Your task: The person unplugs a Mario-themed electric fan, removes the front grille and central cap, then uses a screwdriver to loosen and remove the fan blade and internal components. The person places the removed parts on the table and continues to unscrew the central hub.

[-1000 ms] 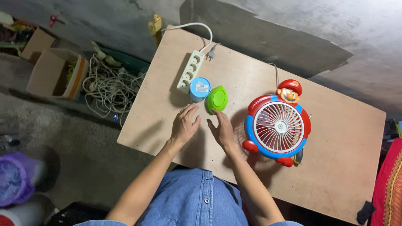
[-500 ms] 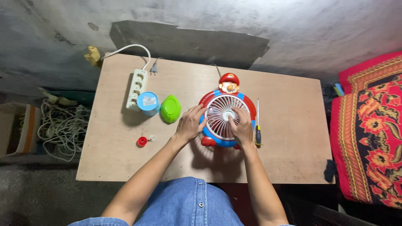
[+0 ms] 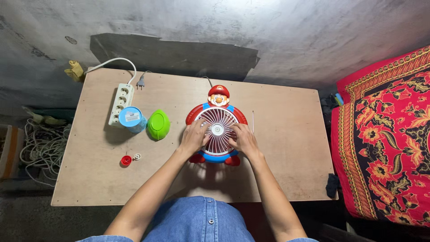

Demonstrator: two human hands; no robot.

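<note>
Both hands down on a toy fan (image 3: 217, 127), red and blue with a cartoon figure's head at its far end, lying grille-up on the wooden surface (image 3: 286, 166). Left hand (image 3: 193, 137) spread over the near-left rim, fingers curled onto the white grille; right hand (image 3: 242, 139) likewise on the near-right rim, fingertips resting on the grille spokes. Gripping or merely pressing: cannot tell. Flanking the fan this way, likely to steady the body from both sides.

Just right of the right hand, a thin screwdriver shaft (image 3: 252, 121), partly hidden behind it. Left of the left hand, a green oval cover (image 3: 158, 124), then a blue cylindrical container (image 3: 132, 119), then a white power strip (image 3: 121, 101) with a loose plug (image 3: 140, 82) beyond. Nearer and further left, a small red cap (image 3: 126, 160) beside a tiny white ring (image 3: 137, 157), set well apart from the fan. Far right, a red patterned cloth (image 3: 385, 134).
</note>
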